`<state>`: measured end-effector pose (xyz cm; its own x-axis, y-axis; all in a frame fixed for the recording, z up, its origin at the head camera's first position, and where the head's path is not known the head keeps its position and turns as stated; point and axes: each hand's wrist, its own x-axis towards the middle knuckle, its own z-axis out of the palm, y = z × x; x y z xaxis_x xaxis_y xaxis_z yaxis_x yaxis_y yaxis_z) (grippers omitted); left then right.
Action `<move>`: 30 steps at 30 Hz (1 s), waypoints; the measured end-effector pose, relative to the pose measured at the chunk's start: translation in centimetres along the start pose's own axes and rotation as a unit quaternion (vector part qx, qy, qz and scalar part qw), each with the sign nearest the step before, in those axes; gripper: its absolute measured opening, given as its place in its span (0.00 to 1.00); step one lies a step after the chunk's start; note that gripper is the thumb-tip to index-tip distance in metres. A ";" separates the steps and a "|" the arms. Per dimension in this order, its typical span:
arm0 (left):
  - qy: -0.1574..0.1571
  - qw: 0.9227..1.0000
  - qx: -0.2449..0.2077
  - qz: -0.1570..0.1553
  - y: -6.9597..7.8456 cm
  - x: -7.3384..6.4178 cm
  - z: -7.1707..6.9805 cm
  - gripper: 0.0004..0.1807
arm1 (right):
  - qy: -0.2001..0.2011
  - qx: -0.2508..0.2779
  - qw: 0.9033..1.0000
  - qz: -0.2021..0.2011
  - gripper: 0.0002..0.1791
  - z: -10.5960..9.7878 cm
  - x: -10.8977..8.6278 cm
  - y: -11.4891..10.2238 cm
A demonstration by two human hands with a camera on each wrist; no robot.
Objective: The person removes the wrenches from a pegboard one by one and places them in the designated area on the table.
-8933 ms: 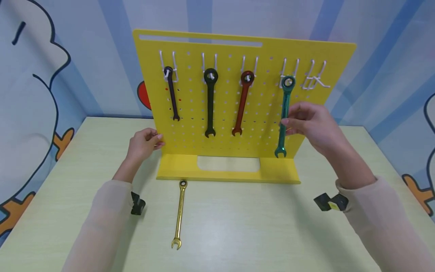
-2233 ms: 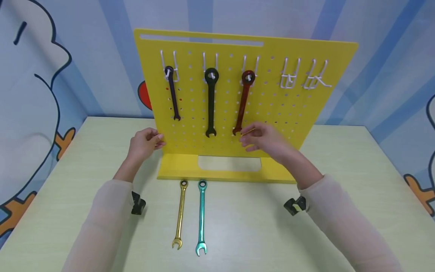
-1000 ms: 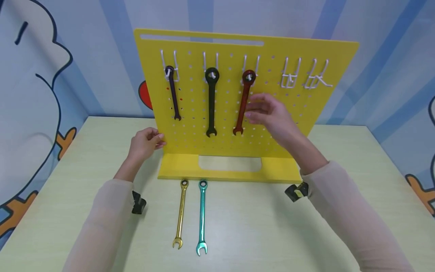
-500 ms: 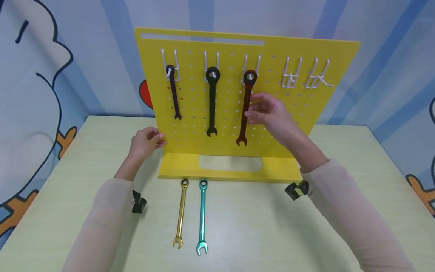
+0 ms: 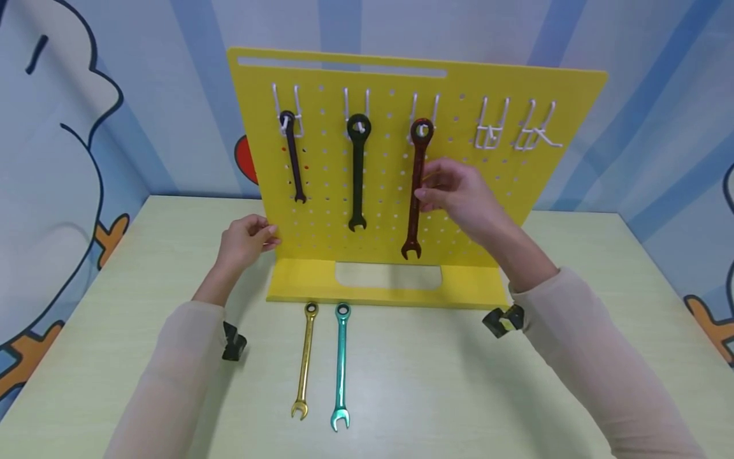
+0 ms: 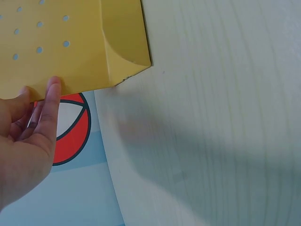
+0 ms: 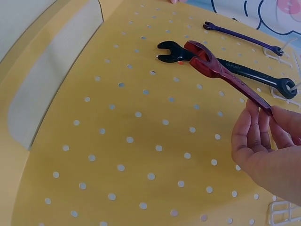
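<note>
My right hand (image 5: pixel 461 197) pinches the shaft of a red wrench (image 5: pixel 414 210) between thumb and fingers. The wrench's ring end still surrounds its white hook, and its open end is swung out from the yellow pegboard (image 5: pixel 447 242), as the right wrist view shows. At the board's left edge, my left hand (image 5: pixel 243 242) grips the rim between thumb and fingers (image 6: pixel 47 113). A black wrench (image 5: pixel 358 178) and a smaller dark purple wrench (image 5: pixel 294 162) hang on hooks to the left. Flat on the table lie a gold wrench (image 5: pixel 306 360) and a teal wrench (image 5: pixel 341 370).
Two white hooks (image 5: pixel 489 134) at the board's right side carry no wrench. The board's yellow base (image 5: pixel 384 296) stands on the pale table (image 5: pixel 430 370), just behind the two lying wrenches. A blue striped wall (image 5: pixel 390 25) with cartoon figures rises behind.
The teal wrench has gone from its hook to the table, beside the gold one. My right hand has moved left, taken hold of the red wrench and tilted its lower end outward. The left hand stays put.
</note>
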<state>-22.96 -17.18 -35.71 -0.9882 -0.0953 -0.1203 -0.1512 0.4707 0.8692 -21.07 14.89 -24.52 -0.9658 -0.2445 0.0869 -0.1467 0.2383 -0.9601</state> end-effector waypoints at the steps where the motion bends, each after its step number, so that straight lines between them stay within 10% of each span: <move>1: 0.000 1.000 0.000 0.000 0.0 0.0 0.0 0.15 | 0.000 0.002 1.000 -0.002 0.09 0.0 0.0 0.0; 30: -0.002 1.000 0.004 0.003 0.1 -0.1 0.0 0.15 | -0.030 -0.028 0.999 -0.017 0.09 -0.4 -2.2 -1.8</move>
<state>-22.84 -17.09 -35.66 -0.9892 -0.0882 -0.1171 -0.1452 0.4788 0.8658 -18.78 15.41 -22.85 -0.9457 -0.3089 0.1013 -0.1926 0.2813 -0.9401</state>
